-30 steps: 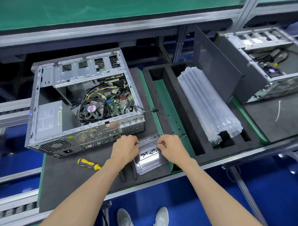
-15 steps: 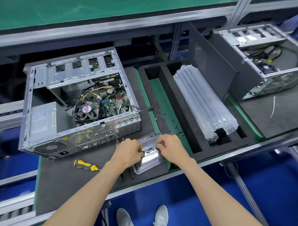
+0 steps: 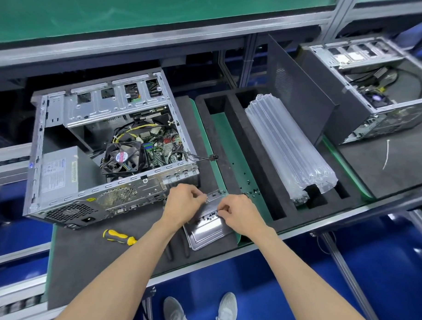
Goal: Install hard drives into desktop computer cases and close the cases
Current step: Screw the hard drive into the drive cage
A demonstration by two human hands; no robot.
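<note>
Dark foam mat (image 3: 93, 255), both hands (left hand (image 3: 182, 204), right hand (image 3: 240, 215)) curled, pinching at shiny metal tray (image 3: 207, 234).

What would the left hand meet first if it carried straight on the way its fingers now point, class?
The left hand points rightward over the metal tray, so it would probably meet the right hand first, just across the tray; depth is hard to judge.

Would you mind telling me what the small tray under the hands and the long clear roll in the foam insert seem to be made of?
The small tray looks like bare sheet metal: silvery, glossy, with reflections. The long clear roll looks like inflated plastic film: transparent, ribbed into tubes, with soft highlights. The foam insert looks like matte black foam.
</note>
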